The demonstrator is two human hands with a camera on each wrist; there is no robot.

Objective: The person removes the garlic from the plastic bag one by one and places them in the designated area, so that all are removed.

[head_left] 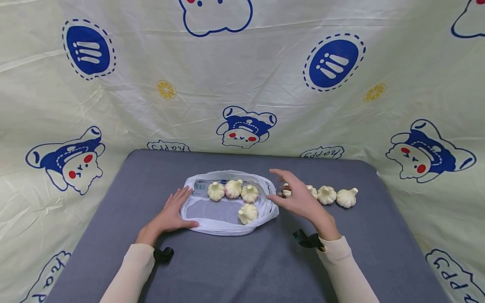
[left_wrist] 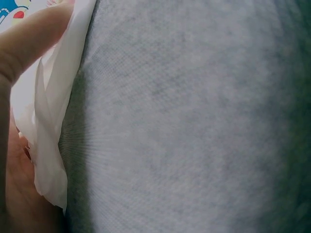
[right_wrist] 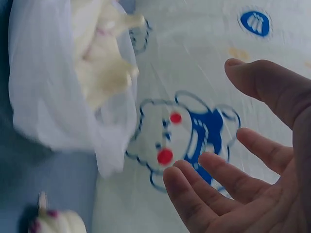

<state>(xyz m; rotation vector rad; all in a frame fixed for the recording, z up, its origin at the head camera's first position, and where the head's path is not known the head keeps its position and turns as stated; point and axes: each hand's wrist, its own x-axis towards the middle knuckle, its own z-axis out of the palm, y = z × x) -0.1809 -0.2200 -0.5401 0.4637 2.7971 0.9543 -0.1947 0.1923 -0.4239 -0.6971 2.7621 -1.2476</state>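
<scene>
A white plastic bag (head_left: 227,229) lies with its mouth spread on the table, and several garlic bulbs (head_left: 233,189) sit inside it. My left hand (head_left: 172,213) rests against the bag's left rim, fingers along the side and thumb at the front edge. In the left wrist view the thumb (left_wrist: 36,34) lies over the white plastic. My right hand (head_left: 299,198) is raised just right of the bag, fingers spread and holding nothing. Beneath and beyond it a row of garlic bulbs (head_left: 326,195) lies on the table, partly hidden by the hand.
The grey cloth-covered table (head_left: 242,269) carries the bag and the row of bulbs. A patterned curtain (head_left: 242,75) hangs behind it and at both sides. Dark straps (head_left: 308,240) sit on both wrists.
</scene>
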